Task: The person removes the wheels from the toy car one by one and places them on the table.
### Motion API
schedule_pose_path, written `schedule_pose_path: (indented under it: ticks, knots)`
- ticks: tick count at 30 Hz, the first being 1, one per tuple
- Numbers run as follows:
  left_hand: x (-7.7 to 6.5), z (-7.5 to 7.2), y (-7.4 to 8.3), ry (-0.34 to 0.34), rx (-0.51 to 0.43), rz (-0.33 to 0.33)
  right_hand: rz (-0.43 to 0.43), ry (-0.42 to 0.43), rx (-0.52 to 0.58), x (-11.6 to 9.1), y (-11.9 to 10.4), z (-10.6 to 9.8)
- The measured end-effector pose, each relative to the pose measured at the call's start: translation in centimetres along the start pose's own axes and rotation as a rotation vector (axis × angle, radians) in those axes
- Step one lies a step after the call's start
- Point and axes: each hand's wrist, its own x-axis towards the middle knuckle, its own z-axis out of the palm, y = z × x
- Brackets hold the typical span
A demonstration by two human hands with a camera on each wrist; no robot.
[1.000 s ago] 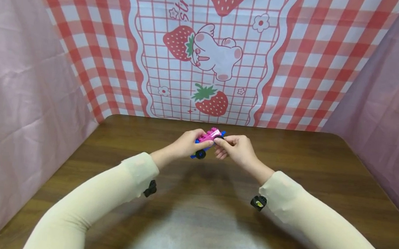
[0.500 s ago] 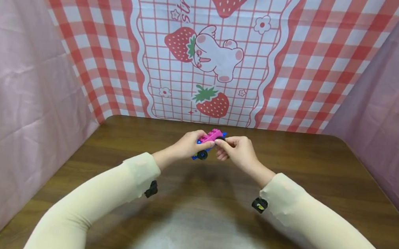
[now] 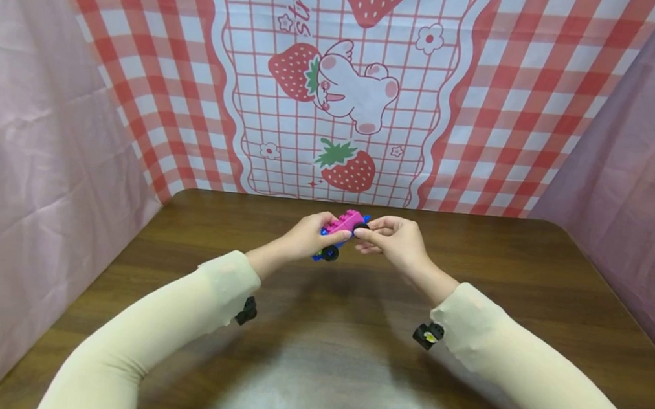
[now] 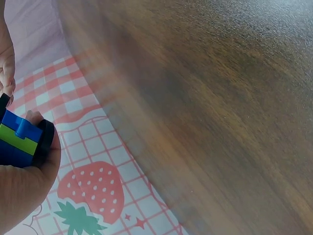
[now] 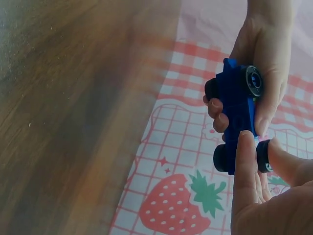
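Note:
A small toy car (image 3: 347, 222), built of a blue base with pink bricks on top, is held over the far middle of the table. My left hand (image 3: 306, 236) grips its body, thumb along the near side. My right hand (image 3: 403, 242) pinches a black wheel (image 5: 264, 156) at the other end between thumb and fingers, the index finger lying along the blue underside (image 5: 238, 115). Another black wheel (image 3: 330, 253) shows below my left thumb. In the left wrist view, the blue end with a lime-green strip (image 4: 17, 139) peeks past my left hand.
The brown wooden table (image 3: 314, 359) spreads under both arms. Behind it hangs a red-and-white checked cloth (image 3: 505, 116) with strawberry prints. Pale pink curtains (image 3: 46, 141) flank both sides. Dark wrist devices (image 3: 428, 335) sit below the cuffs.
My right hand has risen slightly and turned, its lower fingers shifting upward, with the thumb still at the wheel. My left hand and the car stay nearly in place.

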Motion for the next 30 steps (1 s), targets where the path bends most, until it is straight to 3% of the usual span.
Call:
schedule_pose_path:
  ticks: [21,30]
  knots:
    - [0.1,-0.2,-0.2,0.022,-0.010,-0.019,-0.042,0.009,0.061,0.3,-0.1,-0.9]
    - [-0.1,-0.3,0.0,0.027,-0.017,-0.023,0.030,-0.002,0.159,1.0,0.1,-2.2]
